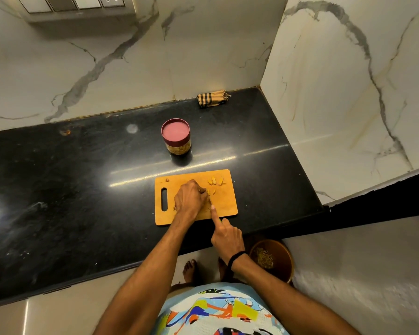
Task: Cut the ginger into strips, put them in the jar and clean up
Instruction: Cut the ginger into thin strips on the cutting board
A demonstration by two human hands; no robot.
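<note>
Black polished stone desk [82, 189] between white marble walls [203, 44] carries a rectangular wooden cutting board [228, 204], with a pink-lidded round jar [176, 132] standing behind it. Your left grip [189, 198] clenches a yellow ginger piece [207, 191] on the board, near cut ginger strips [215, 181]; your right grip [225, 235] grasps a mostly hidden knife [219, 220], forefinger straight.

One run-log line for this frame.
phase: cutting | left hand: holds ginger on board | right hand: grips knife | jar: lidded
</note>
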